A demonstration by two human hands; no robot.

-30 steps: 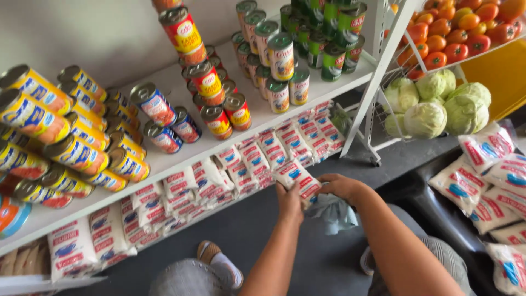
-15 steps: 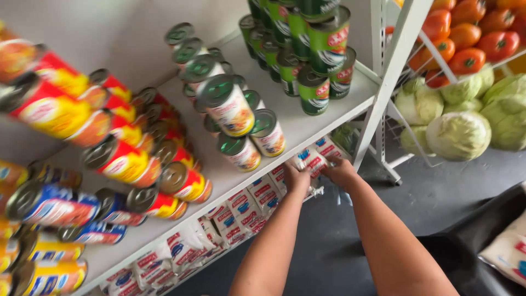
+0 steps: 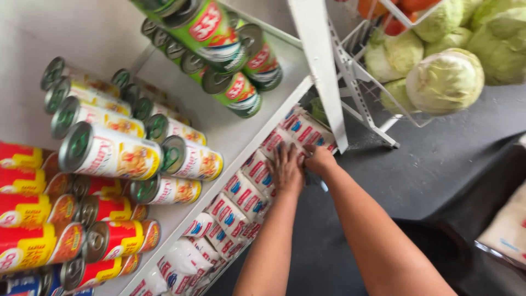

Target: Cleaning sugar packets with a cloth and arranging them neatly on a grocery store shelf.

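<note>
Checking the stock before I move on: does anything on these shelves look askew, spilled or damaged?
Nothing stands out. The cans stand in rows, the white packets line the lower shelf, and both hands, left hand and right hand, rest on them. No spill or tear shows.

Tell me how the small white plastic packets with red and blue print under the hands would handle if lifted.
The small white plastic packets probably sag slightly, since they look like soft filled pouches. The glossy film may be slippery. Lying flat in rows under the left hand and right hand, they seem unlikely to roll.
</note>
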